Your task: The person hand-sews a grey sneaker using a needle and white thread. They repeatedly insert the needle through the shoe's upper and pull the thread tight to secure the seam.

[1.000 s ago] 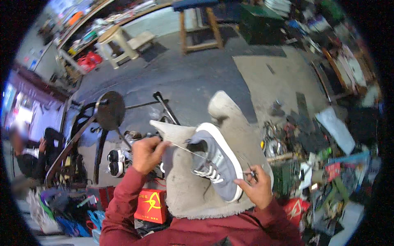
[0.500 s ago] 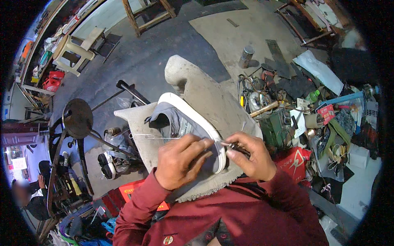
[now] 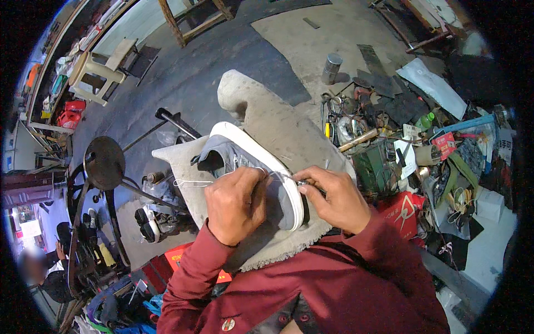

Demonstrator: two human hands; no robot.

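Note:
A grey shoe (image 3: 285, 206) with a white sole (image 3: 253, 146) lies on its side over a beige cloth (image 3: 278, 125) on my lap. White thread (image 3: 192, 182) trails off to the left of my left hand (image 3: 235, 201), whose fingers are closed in a pinch on it in front of the shoe's upper. At the sole's right edge, my right hand (image 3: 340, 201) pinches a small metal-tipped tool (image 3: 302, 182), perhaps an awl; most of it is hidden by the fingers. A thin length of thread runs between the left fingers and the sole.
Hand tools and a wooden-handled tool (image 3: 359, 140) lie on the floor to the right, near a green box (image 3: 374, 173) and a red bag (image 3: 401, 214). A metal stand with a round plate (image 3: 104, 163) is at left. Farther back are a can (image 3: 332, 68) and a plastic stool (image 3: 95, 78).
My left hand has moved slightly left and its fingers have closed in more tightly, with thread drawn from the sole. My right hand has turned, hiding more of the tool.

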